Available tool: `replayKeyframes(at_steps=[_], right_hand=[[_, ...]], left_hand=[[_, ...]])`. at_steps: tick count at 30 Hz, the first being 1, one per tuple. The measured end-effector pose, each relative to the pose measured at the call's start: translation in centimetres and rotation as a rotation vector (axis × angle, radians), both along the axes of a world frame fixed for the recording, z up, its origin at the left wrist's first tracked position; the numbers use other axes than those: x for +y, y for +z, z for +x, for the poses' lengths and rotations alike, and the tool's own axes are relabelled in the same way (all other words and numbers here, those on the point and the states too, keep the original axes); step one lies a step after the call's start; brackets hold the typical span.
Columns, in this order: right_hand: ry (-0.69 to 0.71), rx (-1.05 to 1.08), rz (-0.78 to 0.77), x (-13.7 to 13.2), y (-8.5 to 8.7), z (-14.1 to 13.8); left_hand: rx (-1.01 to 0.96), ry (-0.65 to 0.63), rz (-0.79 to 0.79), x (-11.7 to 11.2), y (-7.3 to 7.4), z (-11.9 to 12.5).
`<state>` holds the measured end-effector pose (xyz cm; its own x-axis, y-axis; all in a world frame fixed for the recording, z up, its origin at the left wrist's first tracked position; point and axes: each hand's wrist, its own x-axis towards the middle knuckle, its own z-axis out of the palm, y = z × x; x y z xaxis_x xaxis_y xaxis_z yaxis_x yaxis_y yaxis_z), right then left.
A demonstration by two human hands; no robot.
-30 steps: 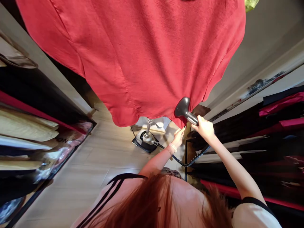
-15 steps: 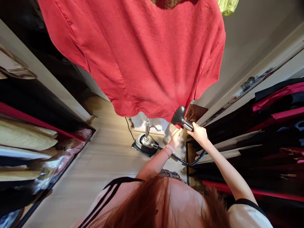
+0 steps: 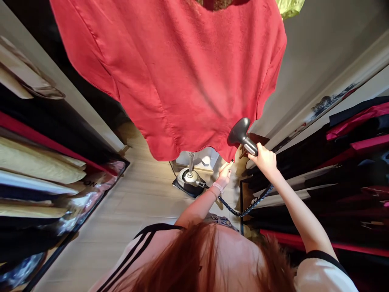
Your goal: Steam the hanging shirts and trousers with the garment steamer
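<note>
The right hand (image 3: pixel 265 159) has its fingers closed around the silver-grey neck of a black plastic garment-steamer head (image 3: pixel 239 131), just beside the lower edge of a hanging red woven shirt (image 3: pixel 170 81). The left hand (image 3: pixel 225 175) reaches up, its fingertips (image 3: pixel 228 166) at that hem, though whether they grip it cannot be told. A braided dark hose (image 3: pixel 243 211) runs to the steamer's round black-and-silver base (image 3: pixel 189 177) on the pale wood floor (image 3: pixel 121 219).
</note>
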<state>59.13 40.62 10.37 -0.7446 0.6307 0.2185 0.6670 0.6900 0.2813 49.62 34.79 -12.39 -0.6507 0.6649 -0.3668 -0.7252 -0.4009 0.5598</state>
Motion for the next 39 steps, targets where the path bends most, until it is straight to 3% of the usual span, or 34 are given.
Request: replayKeyframes(at_steps=[3, 5, 11, 13, 19, 22, 27, 30, 34, 39], right_hand=[[-0.005, -0.089, -0.085, -0.5, -2.3, 0.7], [-0.001, -0.100, -0.120, -0.5, -2.6, 0.8], [0.063, 0.033, -0.035, 0.5, 0.1, -0.6], [0.084, 0.022, -0.036, 0.5, -0.1, -1.1], [0.153, -0.161, -0.169, -1.1, -5.2, -1.2], [0.146, -0.132, -0.200, -1.4, -6.0, -0.6], [0.143, 0.124, -0.146, -1.1, -3.8, -0.2], [0.122, 0.221, -0.144, -1.6, -2.4, -1.0], [0.143, 0.271, -0.164, -3.2, -1.6, -3.4], [0.125, 0.299, -0.155, -4.9, -1.2, -6.6]], left_hand=[[-0.019, 0.021, -0.008, -0.1, 0.2, 0.1], [-0.024, 0.025, -0.014, -0.1, 0.2, 0.2], [-0.047, 0.037, -0.059, -0.2, -0.3, 0.6], [-0.054, 0.040, -0.063, -0.3, -0.4, 0.7], [-0.084, 0.056, -0.077, 0.3, -0.4, 0.9], [-0.087, 0.065, -0.087, -0.6, -0.8, 0.3], [-0.057, 0.123, -0.062, -5.7, -2.5, -3.5], [-0.053, 0.193, -0.010, -8.0, -2.5, -7.2], [-0.052, 0.200, 0.122, -7.5, -1.1, -11.0], [-0.052, 0.094, 0.229, -5.8, 0.5, -12.9]])
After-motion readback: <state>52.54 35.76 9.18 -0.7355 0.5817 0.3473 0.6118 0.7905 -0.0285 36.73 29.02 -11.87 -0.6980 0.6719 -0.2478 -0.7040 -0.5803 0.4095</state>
